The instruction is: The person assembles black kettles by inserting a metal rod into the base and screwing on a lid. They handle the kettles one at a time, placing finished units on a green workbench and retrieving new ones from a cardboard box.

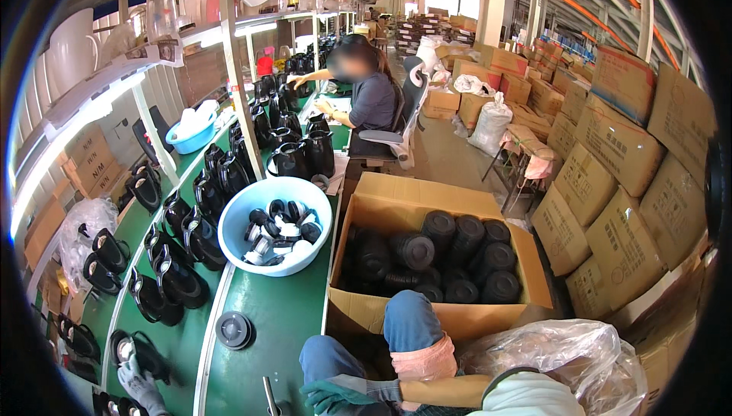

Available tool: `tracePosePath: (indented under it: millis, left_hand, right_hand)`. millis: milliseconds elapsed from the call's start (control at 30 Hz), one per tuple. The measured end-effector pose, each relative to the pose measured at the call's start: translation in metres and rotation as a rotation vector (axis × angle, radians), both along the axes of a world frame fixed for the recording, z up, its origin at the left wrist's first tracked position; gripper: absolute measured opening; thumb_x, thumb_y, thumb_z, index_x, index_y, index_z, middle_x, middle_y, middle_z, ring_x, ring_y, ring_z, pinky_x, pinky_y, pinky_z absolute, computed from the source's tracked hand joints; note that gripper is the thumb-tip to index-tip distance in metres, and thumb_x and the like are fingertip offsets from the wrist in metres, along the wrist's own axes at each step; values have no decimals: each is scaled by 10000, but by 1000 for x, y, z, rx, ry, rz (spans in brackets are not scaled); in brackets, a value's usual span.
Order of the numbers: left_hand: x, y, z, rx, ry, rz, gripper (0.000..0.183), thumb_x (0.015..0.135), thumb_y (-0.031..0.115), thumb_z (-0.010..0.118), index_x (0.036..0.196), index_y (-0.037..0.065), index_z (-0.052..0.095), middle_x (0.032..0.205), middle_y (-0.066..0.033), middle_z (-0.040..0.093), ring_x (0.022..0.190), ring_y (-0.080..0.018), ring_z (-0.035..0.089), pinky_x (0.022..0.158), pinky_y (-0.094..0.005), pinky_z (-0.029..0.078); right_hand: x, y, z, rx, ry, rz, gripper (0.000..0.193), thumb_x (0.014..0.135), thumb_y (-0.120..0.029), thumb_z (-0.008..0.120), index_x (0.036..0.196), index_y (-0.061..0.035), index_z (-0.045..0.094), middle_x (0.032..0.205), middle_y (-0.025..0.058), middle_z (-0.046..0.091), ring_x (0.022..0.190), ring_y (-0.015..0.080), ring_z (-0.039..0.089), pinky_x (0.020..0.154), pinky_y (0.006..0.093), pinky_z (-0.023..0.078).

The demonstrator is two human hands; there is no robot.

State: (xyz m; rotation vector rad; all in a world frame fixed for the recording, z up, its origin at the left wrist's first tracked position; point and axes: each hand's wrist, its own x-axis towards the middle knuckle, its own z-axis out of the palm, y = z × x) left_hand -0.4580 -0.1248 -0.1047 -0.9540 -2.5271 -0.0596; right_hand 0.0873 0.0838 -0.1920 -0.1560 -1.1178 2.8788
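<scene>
1. We see the left hand (pixel 139 387) touching the black jug (pixel 148 356) on the green bench (pixel 271 301); whether clamped, we cannot tell.
2. The right hand (pixel 335 395) is near the blue trousers (pixel 328 356); its grip we cannot tell.

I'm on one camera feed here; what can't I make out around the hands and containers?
- Head view: left hand: wrist cut off by the lower edge; unclear whether it grips or just touches the black pot.
- Head view: right hand: its turned-away side is hidden by the hand itself.
- Head view: metal rod: lower end cut off by the bottom edge.
- Head view: cardboard box: its floor is hidden by black round parts.
</scene>
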Motion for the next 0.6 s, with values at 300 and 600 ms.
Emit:
tracePosePath:
  millis: [300, 600]
  left_hand:
    - [294, 31, 148, 74, -174, -793, 528, 640, 107, 780, 1162, 132, 708, 1038, -143, 618, 1164, -424, 569, 1077, -602, 414]
    - [404, 24, 168, 102, -380, -1228, 382, 773, 96, 748, 1153, 129, 736, 1033, -97, 663, 995, -332, 638, 1056, -529, 490]
  right_hand:
    - [-42, 9, 152, 2015, 209, -558, 1031, 852, -564, 724, 1654, -191, 195, 1704, 187, 186, 1544, 420, 255, 1202, 657, 267]
    - [45, -12, 160, 1925, 241, -478, 276, 933, -203, 614, 1172, -118, 507, 1598, 182, 401, 1495, 373, 393, 1142, 583, 425]
